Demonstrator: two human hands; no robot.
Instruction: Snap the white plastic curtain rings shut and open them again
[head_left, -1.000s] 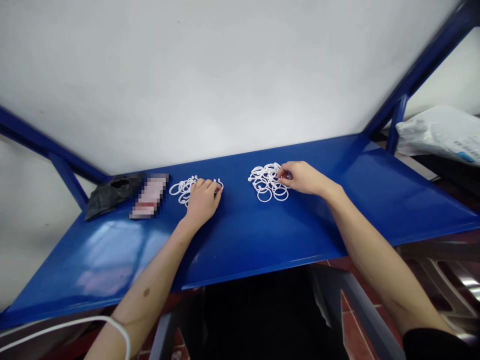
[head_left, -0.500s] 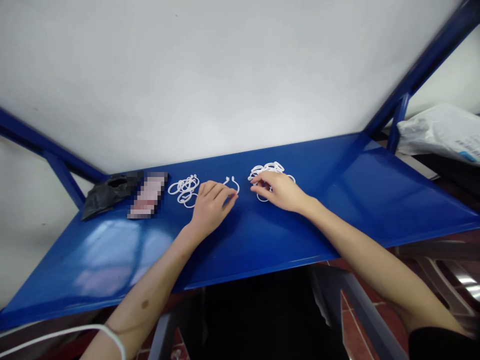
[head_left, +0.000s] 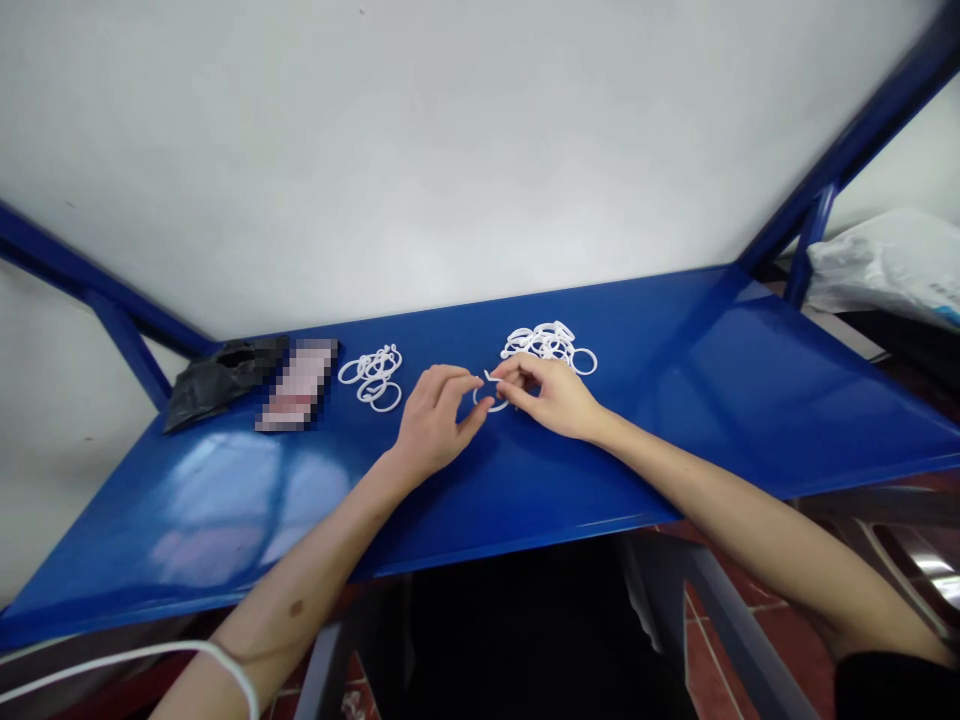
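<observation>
A thin white plastic ring [head_left: 481, 403] is between my two hands, close above the blue table. My left hand [head_left: 431, 425] holds its left side, with thumb and index finger at the rim. Thumb and forefinger of my right hand [head_left: 551, 398] pinch a small white end at the ring's right side; the fingertips partly hide it. Behind my right hand lies a pile of white rings [head_left: 551, 340], several overlapping. Left of my left hand, a smaller group of white rings [head_left: 375, 372] rests on the table.
A black plastic bag [head_left: 217, 385] and a blurred-out flat pinkish item [head_left: 298, 385] lie at the left on the blue table [head_left: 675, 350]. Blue frame bars [head_left: 814, 240] rise at both sides before a pale wall. A clear plastic bag [head_left: 885, 265] is at the far right. A white cable [head_left: 150, 648] crosses my left forearm.
My right hand has left the ring pile and come left and toward me, meeting the left hand. My left hand has shifted slightly right with its ring, which has turned.
</observation>
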